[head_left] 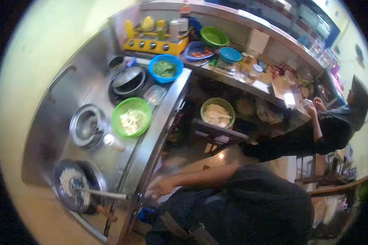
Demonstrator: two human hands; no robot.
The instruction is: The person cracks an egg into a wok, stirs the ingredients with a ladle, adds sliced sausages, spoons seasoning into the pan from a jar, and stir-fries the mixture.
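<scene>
My right hand [160, 188] is low beside the front edge of the steel stove counter [145, 157], near a small knob [140, 196]. Its fingers are blurred, and whether they hold anything cannot be made out. My left hand is not visible. At the lower left, a dark wok [61, 188] contains white food [71, 175]. A long-handled utensil [104, 193] rests in it, its handle pointing toward the counter edge. Above the wok are a pale-capped bottle [113, 143] and a metal pot [75, 132].
Green [148, 126] and blue baskets [179, 72] with food and a lidded pot [129, 77] stand on the counter. Behind are a yellow stove [173, 47] and side counter [243, 83]. A tub [218, 102] sits on a stool [221, 132]. Another person [335, 126] stands right.
</scene>
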